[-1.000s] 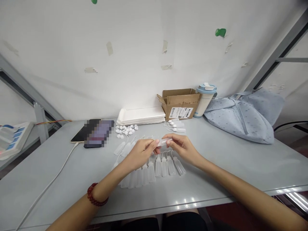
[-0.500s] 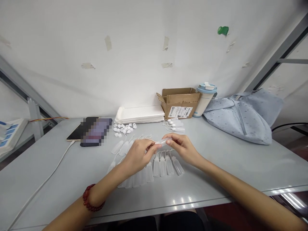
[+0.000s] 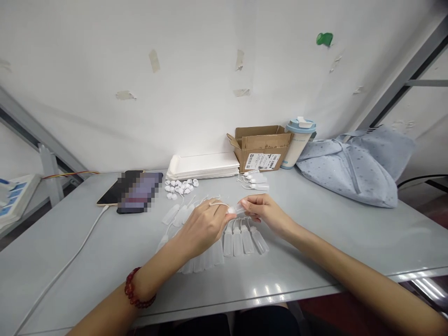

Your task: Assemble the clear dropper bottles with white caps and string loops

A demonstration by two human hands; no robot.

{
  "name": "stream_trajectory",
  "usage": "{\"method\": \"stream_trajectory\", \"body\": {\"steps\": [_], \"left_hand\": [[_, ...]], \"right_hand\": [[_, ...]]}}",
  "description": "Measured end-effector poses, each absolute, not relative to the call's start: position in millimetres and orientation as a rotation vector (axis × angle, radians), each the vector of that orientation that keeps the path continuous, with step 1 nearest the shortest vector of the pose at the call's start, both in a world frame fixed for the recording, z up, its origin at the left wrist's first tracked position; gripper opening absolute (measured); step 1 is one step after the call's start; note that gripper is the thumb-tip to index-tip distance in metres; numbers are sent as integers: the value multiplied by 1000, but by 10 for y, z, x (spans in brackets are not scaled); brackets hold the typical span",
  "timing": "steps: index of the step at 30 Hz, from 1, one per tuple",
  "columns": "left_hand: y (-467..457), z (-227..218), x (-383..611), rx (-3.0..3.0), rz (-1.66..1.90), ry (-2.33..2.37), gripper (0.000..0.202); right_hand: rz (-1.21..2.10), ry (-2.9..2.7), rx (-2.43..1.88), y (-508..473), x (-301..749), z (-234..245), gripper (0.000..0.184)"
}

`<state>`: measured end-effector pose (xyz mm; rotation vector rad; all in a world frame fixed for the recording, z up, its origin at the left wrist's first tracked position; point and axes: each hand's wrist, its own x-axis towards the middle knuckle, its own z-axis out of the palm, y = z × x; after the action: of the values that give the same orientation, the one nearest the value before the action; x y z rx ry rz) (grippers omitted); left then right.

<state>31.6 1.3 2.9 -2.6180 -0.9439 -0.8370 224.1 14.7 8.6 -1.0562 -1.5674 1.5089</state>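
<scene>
A small translucent plastic bottle point(image 3: 240, 208) is held sideways above the table between my two hands. My left hand point(image 3: 206, 223) is closed around the white cap point(image 3: 231, 210) at its neck; a thin white tube curves from that cap over the fingers. My right hand point(image 3: 269, 212) pinches the bottle's body at the other end. Below them lies a row of similar bottles point(image 3: 237, 243) with tubed caps, partly covered by my left hand and forearm. More bottles point(image 3: 171, 214) lie beyond my left wrist.
Loose white caps point(image 3: 179, 187) are heaped behind the bottles, before a stack of white envelopes point(image 3: 206, 164). A few tubed pieces point(image 3: 257, 179) lie by an open cardboard box point(image 3: 261, 156). A tumbler point(image 3: 298, 144), cloth bag point(image 3: 345, 172) and phones point(image 3: 140, 191) stand or lie around.
My left hand has turned over so its back faces up more, around the cap. The tube now rises over its fingers. My right fingers have curled in more on the bottle.
</scene>
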Motion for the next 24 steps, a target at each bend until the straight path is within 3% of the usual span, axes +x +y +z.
{"method": "stream_trajectory", "body": {"steps": [4,8,13,17,24], "left_hand": [[39,34,309,-2736,-799,-1103,22],[183,121,121,-2792,-702,-1364,16],[490,233,-411,-2427,-594,-1758,21],[639,239,-750,-2372,-242,-1956,25],[653,234,-791,-2401,-170,-2099,26]], "right_hand": [[1473,-1581,-1094,162,2249,99,43],[1207,-1679,-1224,310,2388,120,41],[873,-1815,-1427,611,2727,122,33],[859,-1855,-1520,749,2929,126,31],[880,-1979,-1578,776,3021,126,22]]}}
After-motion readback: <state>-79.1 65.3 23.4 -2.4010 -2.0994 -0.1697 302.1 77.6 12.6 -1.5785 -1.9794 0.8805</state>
